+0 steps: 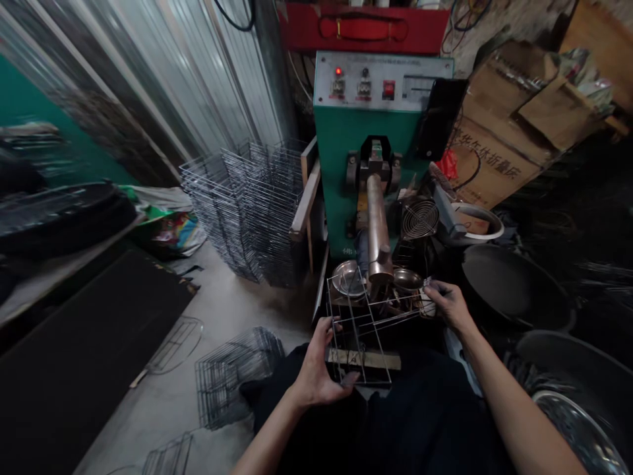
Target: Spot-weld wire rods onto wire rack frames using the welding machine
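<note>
A green welding machine (346,152) stands straight ahead, with a corrugated metal sheet (163,79) running along the wall to its left. Left of the machine, a tall stack of wire racks (247,211) stands on edge, and more wire grids (237,376) lie on the concrete floor (173,422) nearer the person. Right of the machine sit a torn cardboard box (499,125) and a black wok (514,284).

Directly in front of the machine, below its copper-coloured tube (376,227), the person holds a wire rack (359,336) level with both hands. A wooden strip (363,359) lies across the rack's near end. The left hand (316,366) grips the near left side, its fingers curled around the wires and its thumb raised along the frame. The right hand (448,305) holds the far right end, its fingers bent over and pinching the wires. Two small steel bowls (346,277) sit just behind the rack.
</note>
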The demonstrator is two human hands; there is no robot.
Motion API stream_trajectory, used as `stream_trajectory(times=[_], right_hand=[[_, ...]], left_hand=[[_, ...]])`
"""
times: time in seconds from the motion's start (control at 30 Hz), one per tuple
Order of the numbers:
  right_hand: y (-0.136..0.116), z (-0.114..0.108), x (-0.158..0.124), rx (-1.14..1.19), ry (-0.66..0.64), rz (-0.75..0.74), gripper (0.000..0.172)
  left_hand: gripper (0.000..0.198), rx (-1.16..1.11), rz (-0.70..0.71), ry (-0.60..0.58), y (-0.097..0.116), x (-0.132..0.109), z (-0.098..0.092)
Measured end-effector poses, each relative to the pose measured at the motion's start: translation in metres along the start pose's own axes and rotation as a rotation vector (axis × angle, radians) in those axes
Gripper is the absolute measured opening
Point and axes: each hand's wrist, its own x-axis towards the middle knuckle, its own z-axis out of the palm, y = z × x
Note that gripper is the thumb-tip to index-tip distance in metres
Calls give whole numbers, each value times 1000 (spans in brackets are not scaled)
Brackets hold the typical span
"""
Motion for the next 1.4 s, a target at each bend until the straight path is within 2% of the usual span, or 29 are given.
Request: stream_trajectory(times=[0.3,0.77,0.97,1.27,1.4], right_hand=[[10,-2,2,34,15,46,60],[18,-2,8,-18,37,-31,64],[23,-1,10,4,60,-30,66],[34,0,12,38,83,-32,61],[38,-1,7,27,78,-50,61]], left_hand=[[106,-4,46,7,-14,4,6],[106,-23,38,-7,-19,13,5],[105,-32,140,11,-19,18,4],[100,-28,160,-7,-21,30,2],[103,-30,128,-17,-16,23,2]])
